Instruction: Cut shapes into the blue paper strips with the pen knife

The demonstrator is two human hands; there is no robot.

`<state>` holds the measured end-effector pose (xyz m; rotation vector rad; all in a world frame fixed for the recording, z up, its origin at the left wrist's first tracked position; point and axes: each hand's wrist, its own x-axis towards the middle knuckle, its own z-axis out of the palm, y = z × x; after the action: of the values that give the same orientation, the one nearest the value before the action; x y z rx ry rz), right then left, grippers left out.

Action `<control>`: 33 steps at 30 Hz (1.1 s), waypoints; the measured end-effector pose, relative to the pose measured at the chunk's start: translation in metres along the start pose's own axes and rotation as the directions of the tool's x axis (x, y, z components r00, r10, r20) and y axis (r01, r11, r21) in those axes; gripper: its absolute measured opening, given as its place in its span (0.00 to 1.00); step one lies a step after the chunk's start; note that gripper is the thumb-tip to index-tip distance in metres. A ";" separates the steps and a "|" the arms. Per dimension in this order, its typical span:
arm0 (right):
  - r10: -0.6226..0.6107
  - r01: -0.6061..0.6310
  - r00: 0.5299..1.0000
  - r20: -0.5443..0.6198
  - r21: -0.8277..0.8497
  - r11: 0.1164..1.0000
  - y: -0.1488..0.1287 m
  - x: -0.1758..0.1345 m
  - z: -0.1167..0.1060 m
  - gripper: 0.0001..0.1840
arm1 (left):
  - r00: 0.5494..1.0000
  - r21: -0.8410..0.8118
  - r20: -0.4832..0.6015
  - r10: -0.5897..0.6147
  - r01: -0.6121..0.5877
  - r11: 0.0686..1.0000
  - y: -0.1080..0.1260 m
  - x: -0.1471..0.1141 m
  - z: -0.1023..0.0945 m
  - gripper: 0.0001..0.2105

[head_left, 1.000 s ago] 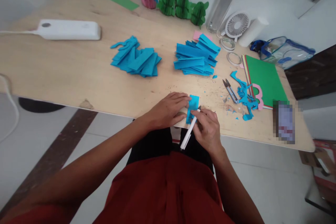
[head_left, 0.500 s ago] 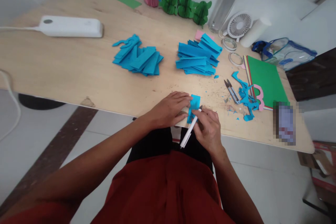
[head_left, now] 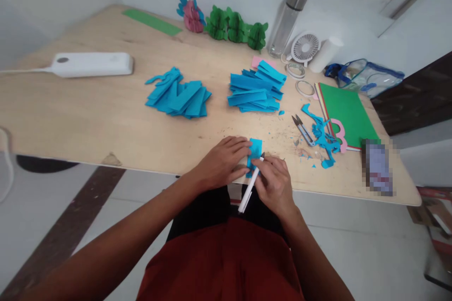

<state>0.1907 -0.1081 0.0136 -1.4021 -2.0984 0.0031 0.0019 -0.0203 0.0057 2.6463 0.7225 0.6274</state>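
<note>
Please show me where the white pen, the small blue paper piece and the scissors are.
white pen (head_left: 248,191), head view, middle of barrel.
small blue paper piece (head_left: 255,147), head view, upper part.
scissors (head_left: 302,130), head view, blades.

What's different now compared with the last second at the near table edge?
Very little. The right hand has drawn the white pen slightly nearer along the small blue paper piece; the camera tilted, shifting the whole view. The left hand still pins the paper, and both blue paper stacks and the snips lie unmoved.
</note>
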 end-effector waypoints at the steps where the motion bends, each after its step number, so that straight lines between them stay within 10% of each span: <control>1: 0.008 -0.008 1.000 0.001 0.007 1.000 0.000 0.000 0.000 0.15 | 1.000 0.005 -0.007 0.005 -0.005 1.000 0.001 0.000 -0.001 0.15; 7: 0.151 -0.150 0.988 0.006 0.195 0.969 0.001 -0.001 -0.004 0.15 | 0.998 0.029 -0.052 0.038 -0.036 0.999 0.005 -0.001 -0.005 0.17; 18: 0.625 -0.459 0.780 0.029 0.705 0.541 0.019 0.042 0.008 0.13 | 0.999 -0.007 -0.049 0.018 -0.018 1.000 0.007 0.000 -0.009 0.16; 33: 0.586 -0.534 0.803 0.112 0.571 0.623 0.029 0.056 0.022 0.07 | 1.000 -0.030 -0.031 -0.003 0.002 1.000 0.007 0.000 -0.010 0.16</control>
<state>0.1903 -0.0410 0.0132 -1.5475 -1.3121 0.7684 -0.0005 -0.0243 0.0170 2.6137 0.7194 0.6743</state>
